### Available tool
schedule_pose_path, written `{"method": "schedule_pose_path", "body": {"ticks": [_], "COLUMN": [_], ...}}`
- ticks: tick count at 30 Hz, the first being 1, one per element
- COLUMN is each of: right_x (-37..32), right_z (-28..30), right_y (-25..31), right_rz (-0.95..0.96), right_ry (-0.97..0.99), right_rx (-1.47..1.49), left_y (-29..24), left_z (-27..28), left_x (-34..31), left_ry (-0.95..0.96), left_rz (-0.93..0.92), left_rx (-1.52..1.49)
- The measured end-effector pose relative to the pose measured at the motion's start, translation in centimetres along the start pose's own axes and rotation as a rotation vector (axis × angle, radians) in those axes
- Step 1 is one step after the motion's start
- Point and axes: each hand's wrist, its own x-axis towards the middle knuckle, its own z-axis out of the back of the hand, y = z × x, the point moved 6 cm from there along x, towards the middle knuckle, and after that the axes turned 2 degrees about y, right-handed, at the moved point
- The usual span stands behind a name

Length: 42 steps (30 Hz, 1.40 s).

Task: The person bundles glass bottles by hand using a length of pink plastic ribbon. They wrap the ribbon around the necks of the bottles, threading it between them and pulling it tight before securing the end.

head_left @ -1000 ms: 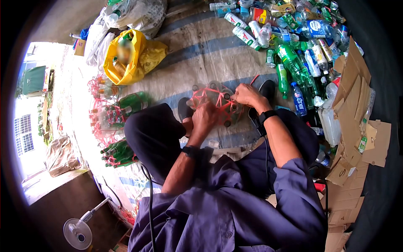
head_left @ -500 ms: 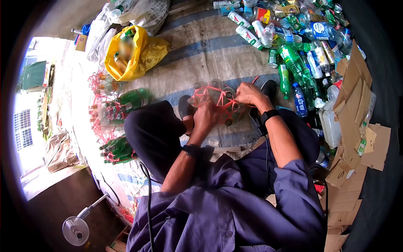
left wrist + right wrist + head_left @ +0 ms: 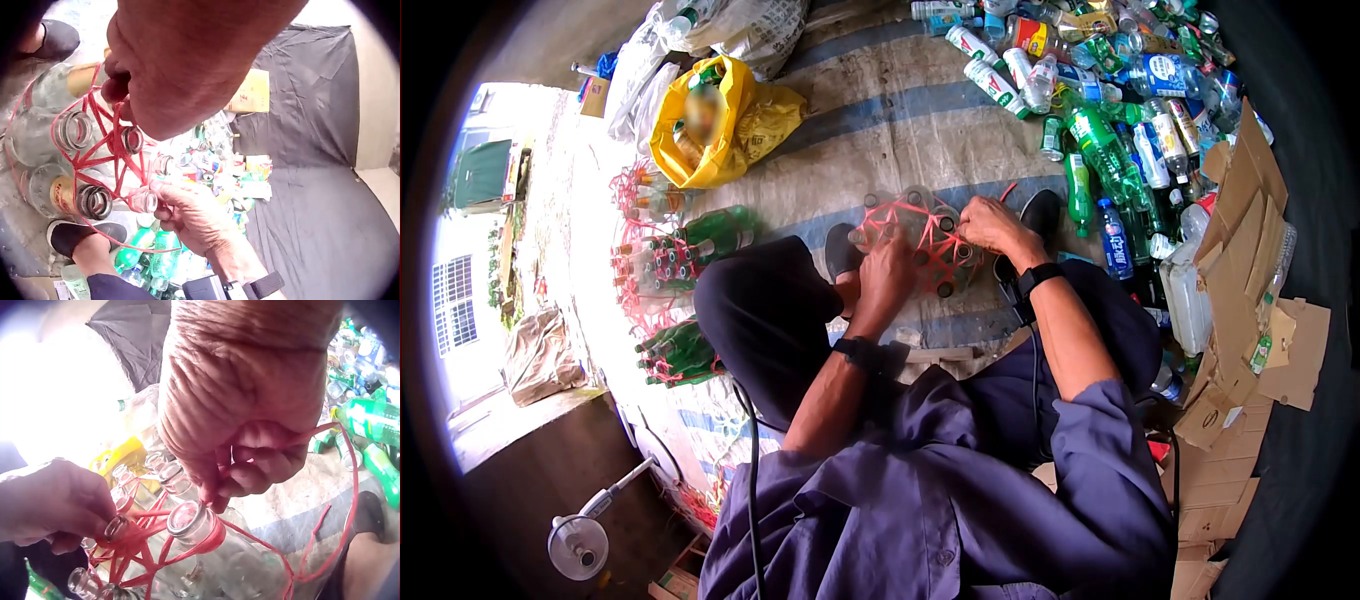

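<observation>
1. A striped mat [image 3: 880,120] covers the floor. A heap [image 3: 1120,110] of plastic bottles lies along its far right, with cardboard [image 3: 1250,230] beside it.
2. Tied bundles [image 3: 670,265] of green and clear bottles lie at the left, well apart from the hands.
3. The bundle [image 3: 920,235] in hand is clear glass bottles on their sides, mouths toward the person. It sits on the mat between the two shoes.
4. The left hand [image 3: 887,275] rests on the bundle's near side, its fingers [image 3: 119,90] curled into the web of string at the necks. Whether they also clasp a neck is hard to tell behind the knuckles.
5. The right hand [image 3: 990,225] is at the bundle's right edge. Its fingers [image 3: 250,475] are closed tight, pinching the red string [image 3: 215,540], which loops out and runs back to a neck.
6. Judged from this, the wrap goes best if the left hand pins the web while the right pulls the string taut. Seating it under the lip of the neck should stop it sliding off the smooth glass; slack would let the bottles shift.
</observation>
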Motion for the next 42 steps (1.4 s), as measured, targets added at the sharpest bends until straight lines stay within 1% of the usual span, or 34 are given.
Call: {"method": "schedule_pose_path", "body": {"ticks": [4, 6, 7, 9, 12, 13, 15, 19, 21, 22, 24, 25, 27, 28, 29, 30, 31, 32, 35, 37, 38, 39, 42], "right_x": [-0.1, -0.3, -0.1, 0.3, -0.4, 0.0, 0.2, -0.3, -0.5, -0.9, -1.2, -1.1, -1.1, -1.4, -1.8, -2.2, -2.3, -2.5, -2.6, -2.7, -2.6, -2.6, -2.7], "right_z": [0.0, 0.2, 0.1, -0.4, -0.1, -0.9, -1.2, -1.0, -1.0, -0.7, -0.2, -0.2, 0.3, 0.7, 1.0, 1.4, 1.6, 1.8, 2.0, 2.3, 2.2, 2.2, 2.2], "right_y": [-0.5, -1.3, -1.6, -2.2, -2.0, -3.0, -5.0, -7.0, -7.2, -6.9, -5.8, -6.0, -5.0, -4.7, -4.7, -4.4, -4.0, -3.8, -4.0, -3.4, -3.5, -3.4, -2.8], "right_rz": [-0.067, -0.144, -0.143, -0.206, -0.143, -0.139, -0.257, -0.286, -0.296, -0.298, -0.190, -0.192, -0.067, -0.067, -0.111, -0.153, -0.151, -0.174, -0.200, -0.131, -0.160, -0.159, -0.111], "right_ry": [-0.014, -0.081, -0.081, 0.061, 0.100, 0.100, -0.046, -0.057, -0.170, -0.172, -0.162, -0.164, -0.210, -0.212, -0.219, -0.225, -0.229, -0.232, -0.259, -0.250, -0.183, -0.187, -0.247], "right_rx": [-0.008, 0.042, 0.042, 0.062, 0.005, 0.004, 0.050, 0.049, 0.023, 0.023, -0.069, -0.068, -0.123, -0.124, -0.075, -0.025, -0.027, 0.010, 0.068, 0.071, 0.080, 0.077, -0.058], "left_y": [1.1, 0.8, 0.5, -0.4, 0.2, 0.4, 1.0, 1.3, 0.7, 0.2, -1.6, -2.2, -5.4, -6.4, -6.9, -7.8, -8.5, -7.9, -6.6, -6.6, -6.5, -6.7, -7.2], "left_z": [-1.0, -1.1, -0.9, -0.1, -0.4, -0.4, -1.0, -1.1, -1.0, -0.8, 0.3, 0.1, 0.6, 0.1, 0.0, -0.5, -0.8, -2.0, -3.4, -3.6, -3.7, -3.5, -3.0], "left_x": [0.9, 1.2, 1.1, 0.9, 0.9, 0.8, 0.6, 0.3, 0.4, 0.0, -1.1, -1.3, -2.2, -2.1, -1.7, -1.5, -1.5, -1.0, 0.1, 0.2, 0.2, 0.2, 0.1], "left_ry": [0.038, 0.026, 0.025, 0.001, 0.036, 0.034, 0.098, 0.040, 0.064, 0.065, -0.071, -0.070, -0.237, -0.097, -0.100, -0.089, -0.079, 0.036, 0.067, 0.070, 0.072, 0.074, 0.038], "left_rz": [0.034, 0.044, 0.045, 0.014, 0.045, 0.046, 0.034, -0.006, -0.012, -0.016, -0.104, -0.107, -0.429, -0.507, -0.510, -0.603, -0.697, -0.686, -0.695, -0.716, -0.725, -0.732, -0.745], "left_rx": [0.080, 0.214, 0.213, 0.189, 0.160, 0.162, 0.154, 0.138, 0.135, 0.135, 0.055, 0.056, 0.069, 0.082, 0.082, 0.141, 0.202, 0.235, 0.263, 0.251, 0.261, 0.271, 0.290]}}
